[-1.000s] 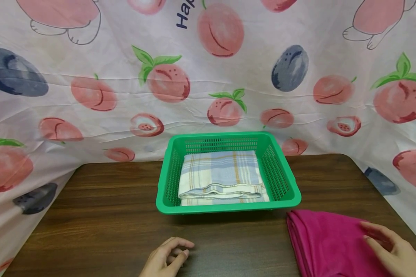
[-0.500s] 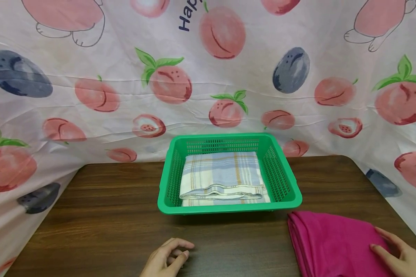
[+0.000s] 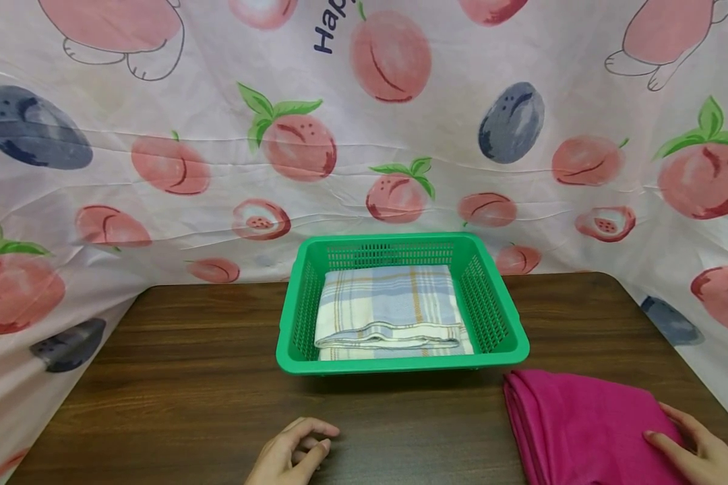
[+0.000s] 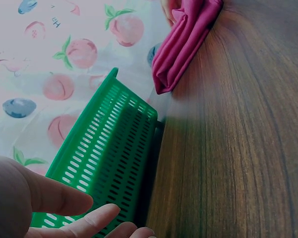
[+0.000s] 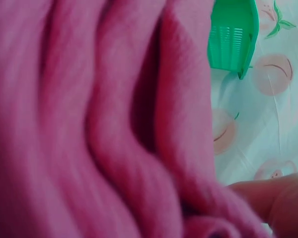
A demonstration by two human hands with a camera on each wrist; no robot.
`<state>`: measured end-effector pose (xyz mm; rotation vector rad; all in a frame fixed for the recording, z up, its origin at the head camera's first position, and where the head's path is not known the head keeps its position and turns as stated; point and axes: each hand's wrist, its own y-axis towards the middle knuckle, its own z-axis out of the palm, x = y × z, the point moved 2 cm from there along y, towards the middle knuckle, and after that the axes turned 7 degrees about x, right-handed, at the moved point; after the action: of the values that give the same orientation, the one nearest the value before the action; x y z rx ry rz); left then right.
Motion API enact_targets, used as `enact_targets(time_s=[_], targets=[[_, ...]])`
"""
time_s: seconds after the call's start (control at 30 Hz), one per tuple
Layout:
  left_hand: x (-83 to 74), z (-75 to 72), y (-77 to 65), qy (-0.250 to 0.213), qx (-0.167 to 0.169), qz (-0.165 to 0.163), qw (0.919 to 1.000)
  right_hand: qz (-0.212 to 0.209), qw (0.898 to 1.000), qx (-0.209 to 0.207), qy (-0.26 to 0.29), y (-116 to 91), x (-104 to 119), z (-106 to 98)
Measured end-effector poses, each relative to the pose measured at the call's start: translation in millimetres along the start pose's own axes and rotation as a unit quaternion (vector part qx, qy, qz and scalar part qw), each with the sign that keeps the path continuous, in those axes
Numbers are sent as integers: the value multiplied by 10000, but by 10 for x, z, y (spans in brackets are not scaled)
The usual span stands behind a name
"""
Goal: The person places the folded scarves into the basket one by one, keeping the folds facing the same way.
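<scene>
A folded magenta cloth [image 3: 588, 424] lies at the front right of the table. My right hand [image 3: 712, 455] holds its right edge, thumb on top and index finger curved by the far corner; the other fingers are hidden. Thick magenta folds [image 5: 124, 124] fill most of the right wrist view. Left of the cloth, my left hand [image 3: 291, 455] rests near the table's front with loosely bent fingers and nothing in them. Beyond both hands stands a green plastic basket [image 3: 400, 365], with a folded blue and white plaid cloth [image 3: 388, 300] inside. The left wrist view shows its slotted side [image 4: 102, 144].
Dark brown wood makes up the tabletop [image 3: 176, 377]. A white curtain [image 3: 218, 175] printed with peaches hangs behind it and along both sides. The basket stands near the table's back edge, just left of the magenta cloth's far corner.
My right hand has shifted rightward from the top of the magenta cloth to its right edge. The left hand and the basket have stayed in place.
</scene>
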<state>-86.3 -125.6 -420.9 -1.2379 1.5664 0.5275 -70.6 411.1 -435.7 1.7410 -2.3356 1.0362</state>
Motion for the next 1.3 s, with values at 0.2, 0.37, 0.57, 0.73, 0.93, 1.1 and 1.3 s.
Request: enact_targets(time_s=[0.2, 0.37, 0.57, 0.73, 0.93, 1.1, 1.3], targets=[[1, 4, 6, -80, 28, 24, 10000, 146, 9999, 7, -47, 30, 17, 48], [-8, 12, 17, -82, 58, 52, 9999, 204, 9998, 55, -20, 1, 97, 58], [-25, 26, 25, -43, 57, 73, 9999, 89, 9999, 93, 66, -53, 241, 88], [-6, 31, 25, -106, 69, 41, 9999, 39, 9997, 194, 161, -84, 357, 147], [11, 33, 24, -148, 110, 16, 9998, -110, 9992, 293, 241, -72, 452, 266], [15, 39, 24, -92, 103, 52, 9999, -157, 9983, 360, 426, -74, 509, 364], [28, 47, 23, -6, 74, 128, 9999, -206, 9970, 344, 668, -114, 625, 468]])
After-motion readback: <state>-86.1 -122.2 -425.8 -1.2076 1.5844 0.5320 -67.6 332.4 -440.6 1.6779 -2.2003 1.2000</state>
